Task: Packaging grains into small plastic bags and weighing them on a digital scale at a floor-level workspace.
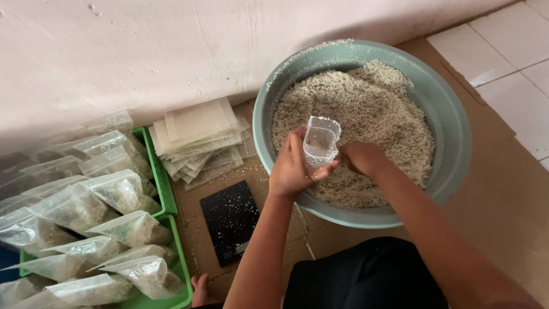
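Dark cloth over the person's lap (366, 274) fills the bottom centre of the frame, with both forearms reaching up from it toward a large grey-green basin (452, 131) in the upper right. The basin sits on brown cardboard (503, 194) and is heaped with pale, speckled grain (372, 109); stray grains cling to its rim.

The left hand (293, 169) grips a small clear pouch (320, 142) by its side, holding it upright with its mouth open above the grain, just inside the basin's near edge. The right hand (361, 157) is curled just beside the pouch, fingers turned down into the grain; whether it clutches any grain I cannot tell.

A black flat scale (229, 220) lies on the cardboard at lower centre, dusted with scattered grains. Above it, against the pale wall (114, 51), a stack of empty clear pouches (200, 140) is fanned out. Green trays (166, 194) at the left edge hold many filled, sealed pouches (114, 194) lying on their sides. Bare toes (200, 289) show at the bottom, beside the lower tray.
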